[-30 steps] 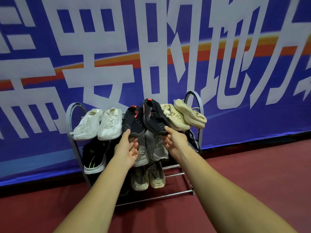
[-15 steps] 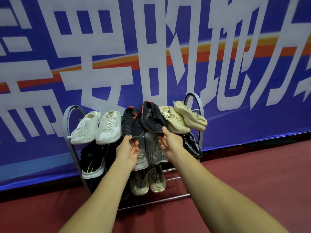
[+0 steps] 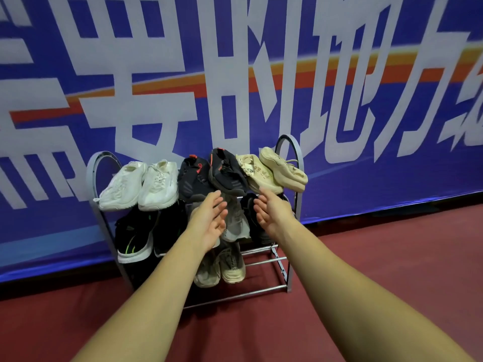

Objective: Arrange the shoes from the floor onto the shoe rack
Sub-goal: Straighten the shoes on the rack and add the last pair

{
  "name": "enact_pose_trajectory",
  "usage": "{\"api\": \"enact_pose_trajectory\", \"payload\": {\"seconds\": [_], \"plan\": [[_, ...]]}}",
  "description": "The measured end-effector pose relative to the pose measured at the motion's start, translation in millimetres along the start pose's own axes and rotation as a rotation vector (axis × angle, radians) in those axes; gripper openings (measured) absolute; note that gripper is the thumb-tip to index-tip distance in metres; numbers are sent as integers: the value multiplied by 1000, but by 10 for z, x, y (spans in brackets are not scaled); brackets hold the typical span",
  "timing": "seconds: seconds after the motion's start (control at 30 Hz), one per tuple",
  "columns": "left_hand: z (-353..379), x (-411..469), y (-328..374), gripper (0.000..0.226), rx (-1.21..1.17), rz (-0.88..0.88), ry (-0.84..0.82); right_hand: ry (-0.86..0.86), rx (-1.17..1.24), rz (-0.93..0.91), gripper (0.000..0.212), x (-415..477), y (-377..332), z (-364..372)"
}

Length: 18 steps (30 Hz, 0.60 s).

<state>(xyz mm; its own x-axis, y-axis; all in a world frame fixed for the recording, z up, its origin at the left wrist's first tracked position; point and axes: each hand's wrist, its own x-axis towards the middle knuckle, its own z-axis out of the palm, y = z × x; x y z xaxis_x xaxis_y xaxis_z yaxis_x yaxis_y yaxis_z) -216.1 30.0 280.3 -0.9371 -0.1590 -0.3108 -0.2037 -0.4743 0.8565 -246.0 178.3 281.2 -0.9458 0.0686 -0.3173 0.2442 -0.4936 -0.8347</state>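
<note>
A grey metal shoe rack (image 3: 287, 270) stands on the floor against the banner. Its top tier carries a white pair (image 3: 141, 185), a black pair with red tabs (image 3: 209, 176) and a beige pair (image 3: 274, 171). On the middle tier sit black shoes with green marks (image 3: 133, 236) and a grey pair (image 3: 236, 220). A tan pair (image 3: 230, 265) rests on the bottom tier. My left hand (image 3: 209, 223) and my right hand (image 3: 271, 212) hover just in front of the black pair, palms facing each other, fingers apart, holding nothing.
A large blue banner (image 3: 366, 74) with white characters and an orange stripe hangs right behind the rack. Dark red floor (image 3: 379, 270) spreads in front and to the right of the rack.
Both hands have let go of the black pair's toes and drawn back a little, fingers spreading. The black shoes stay on the top tier.
</note>
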Motion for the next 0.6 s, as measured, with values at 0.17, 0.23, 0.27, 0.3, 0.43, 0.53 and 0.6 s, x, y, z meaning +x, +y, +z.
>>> {"api": "enact_pose_trajectory", "payload": {"seconds": [0.17,0.23,0.27,0.3,0.43,0.53,0.6], "plan": [[333,-58,-132,32,120,-31,-89,79,-28,-70,42,-10,-147,-255],[465,-52,-173,30,155,-25,-104,100,-57,-91,41,-14,-217,-363],[522,-44,-195,29,167,-25,-109,109,-76,-93,36,-5,-250,-421],[576,-33,-220,28,176,-26,-110,119,-90,-87,34,5,-284,-476],[800,-10,-357,30,228,-46,-129,157,-101,-76,51,82,-392,-683],[984,26,-442,35,233,-84,-141,147,-96,-73,58,175,-432,-796],[1104,61,-485,39,185,-138,-177,127,-83,-76,59,243,-455,-828]]}}
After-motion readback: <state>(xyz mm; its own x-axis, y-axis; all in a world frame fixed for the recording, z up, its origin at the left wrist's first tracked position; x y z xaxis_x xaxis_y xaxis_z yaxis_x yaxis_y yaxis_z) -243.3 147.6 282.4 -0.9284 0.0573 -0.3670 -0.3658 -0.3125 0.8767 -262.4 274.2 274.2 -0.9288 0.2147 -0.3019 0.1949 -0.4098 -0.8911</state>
